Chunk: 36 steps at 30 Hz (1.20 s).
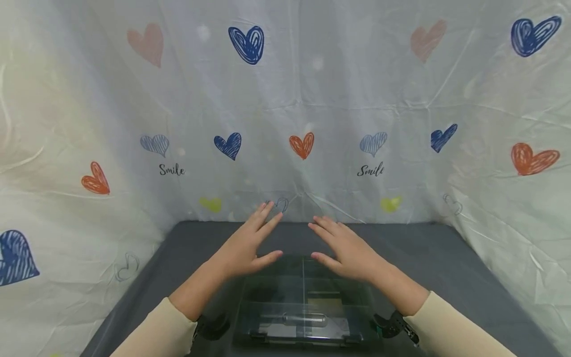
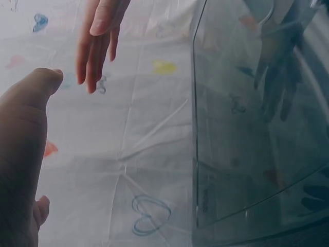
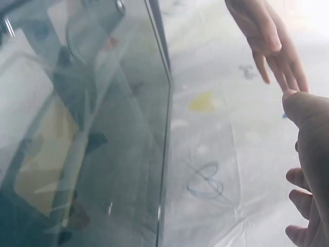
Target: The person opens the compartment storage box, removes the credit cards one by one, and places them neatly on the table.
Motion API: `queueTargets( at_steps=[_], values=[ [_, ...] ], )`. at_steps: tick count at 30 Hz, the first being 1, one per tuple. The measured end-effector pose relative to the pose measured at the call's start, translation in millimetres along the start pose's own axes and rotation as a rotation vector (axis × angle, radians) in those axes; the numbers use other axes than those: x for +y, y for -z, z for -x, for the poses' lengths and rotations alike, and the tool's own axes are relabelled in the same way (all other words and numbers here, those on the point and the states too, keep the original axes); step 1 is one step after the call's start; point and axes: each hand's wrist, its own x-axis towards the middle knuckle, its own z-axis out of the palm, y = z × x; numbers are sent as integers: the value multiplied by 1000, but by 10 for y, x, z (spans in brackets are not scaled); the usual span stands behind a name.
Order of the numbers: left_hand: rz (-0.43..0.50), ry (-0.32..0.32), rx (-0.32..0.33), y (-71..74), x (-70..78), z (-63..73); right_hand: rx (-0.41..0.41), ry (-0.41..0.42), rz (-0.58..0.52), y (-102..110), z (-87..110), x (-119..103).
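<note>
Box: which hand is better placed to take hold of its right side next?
Probably the right hand: it is empty, fingers extended, and on that side of the box. The left hand is empty too, but would have to reach across.

A curtained booth around a tabletop is indicated. The far side and both flanks are enclosed by a pale, creased curtain (image 1: pixel 330 89), on which coloured hearts (image 1: pixel 247 45) and the word "Smile" (image 1: pixel 171 170) are printed. The space between is occupied by a dark grey table (image 1: pixel 415 248). The type of surrounding premises cannot be determined.
</note>
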Motion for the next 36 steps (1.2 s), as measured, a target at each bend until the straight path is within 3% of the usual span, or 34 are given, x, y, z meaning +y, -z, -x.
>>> queueTargets(
  at_steps=[5, 21, 28, 36],
  values=[
    [7, -68, 20, -10, 132, 87, 9, 38, -29, 24, 89, -134],
    [40, -127, -1, 9, 466, 399, -19, 127, -54, 104, 445, -393],
    [76, -203, 30, -72, 614, 530, 4, 105, -39, 121, 694, -448],
    [66, -229, 16, -129, 735, 695, 35, 101, -52, 80, 894, -502]
  ],
)
